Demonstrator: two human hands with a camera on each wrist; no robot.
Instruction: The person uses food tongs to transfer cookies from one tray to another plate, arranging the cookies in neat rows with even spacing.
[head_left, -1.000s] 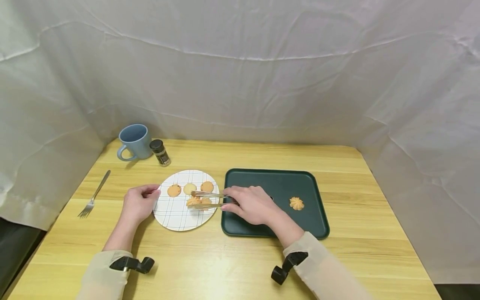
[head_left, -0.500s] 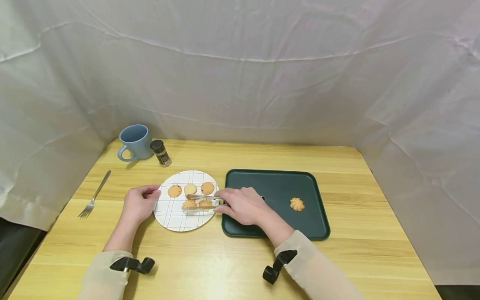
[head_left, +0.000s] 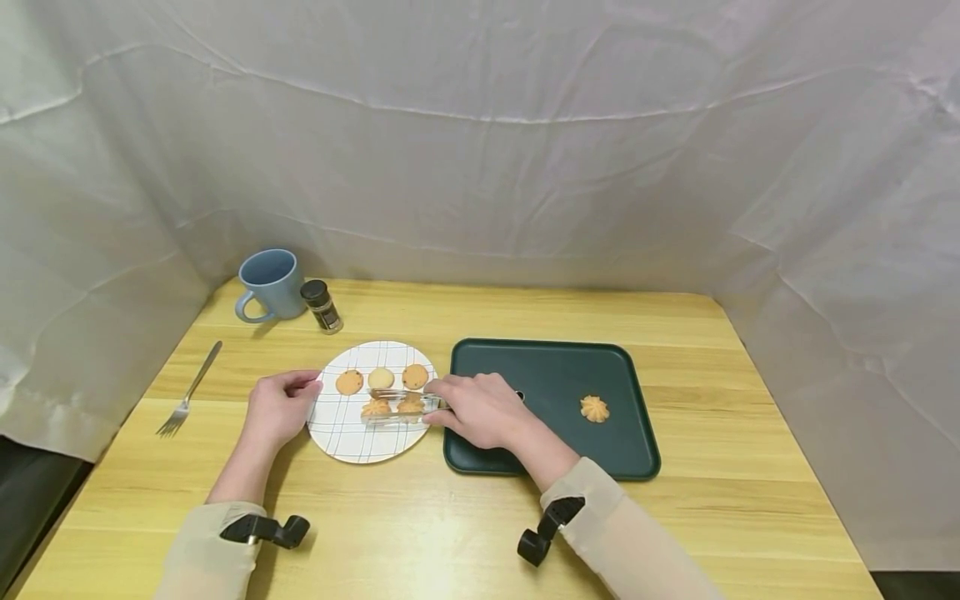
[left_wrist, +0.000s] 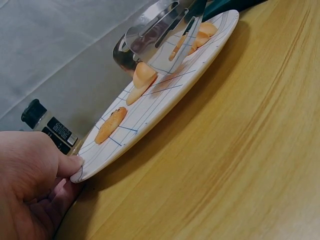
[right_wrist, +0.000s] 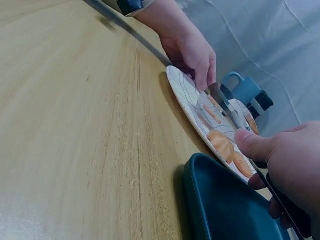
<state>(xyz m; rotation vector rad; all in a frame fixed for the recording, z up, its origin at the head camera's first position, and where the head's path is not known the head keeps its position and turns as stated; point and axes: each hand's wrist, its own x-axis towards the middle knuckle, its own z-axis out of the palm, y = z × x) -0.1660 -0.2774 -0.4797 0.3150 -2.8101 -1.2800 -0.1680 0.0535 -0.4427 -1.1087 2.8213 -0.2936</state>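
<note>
My left hand [head_left: 277, 408] pinches the left rim of a white checked plate [head_left: 345, 437], thumb on top, as the left wrist view shows. Three flat round cookies, among them a pale one [head_left: 381, 378], lie in the plate's back row. My right hand [head_left: 480, 408] holds metal tongs [left_wrist: 160, 30] over the plate's right side. The tongs' arms stand apart, on either side of a swirl cookie [head_left: 376, 409] and another cookie [head_left: 410, 405] in the front row. Whether the tongs touch either cookie, I cannot tell.
Right of the plate lies a dark green tray [head_left: 540, 358] bearing one swirl cookie [head_left: 595, 408]; my right forearm crosses it. A blue mug [head_left: 272, 283] and a black-capped spice jar [head_left: 322, 307] stand at the back left. A fork [head_left: 189, 390] lies far left.
My right hand has moved left with the tongs, and the swirl cookie has shifted left on the plate, uncovering more of the cookie beside it. The tongs' arms look wider apart. My left hand stays put.
</note>
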